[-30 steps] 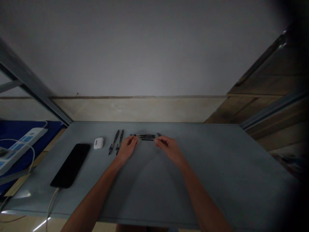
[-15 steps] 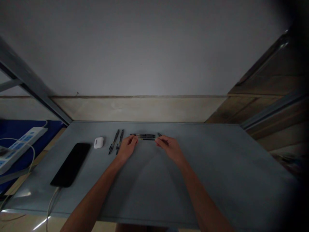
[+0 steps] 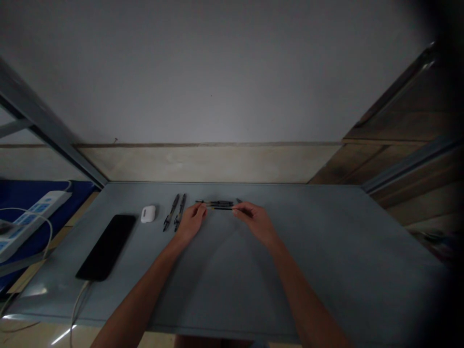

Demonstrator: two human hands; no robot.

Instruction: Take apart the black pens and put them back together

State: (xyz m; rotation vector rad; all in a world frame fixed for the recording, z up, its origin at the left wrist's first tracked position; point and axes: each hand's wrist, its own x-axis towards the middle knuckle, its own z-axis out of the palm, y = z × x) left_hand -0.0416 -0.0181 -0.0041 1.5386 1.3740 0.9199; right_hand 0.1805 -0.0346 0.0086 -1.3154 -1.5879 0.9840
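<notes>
A thin pen refill (image 3: 223, 209), dark along much of its length, is stretched level between my two hands. The fingertips of my left hand (image 3: 191, 221) pinch its left end. At the other end, the thumb and fingers of my right hand (image 3: 256, 221) are closed on it. Just behind the refill, dark pen parts (image 3: 223, 203) lie side by side, partly covered by my left fingers. A small dark piece (image 3: 239, 200) pokes out beyond my right fingers. Left of my left hand, a dark click pen (image 3: 171, 212) and a second pen (image 3: 181, 209) lie nearly parallel.
A white earphone case (image 3: 148, 214) and a black phone (image 3: 107, 249) with a white cable (image 3: 77, 302) lie on the left of the grey table (image 3: 326, 261). A power strip (image 3: 32, 220) rests on a blue surface past the left edge. The wall (image 3: 213, 164) closes off the back.
</notes>
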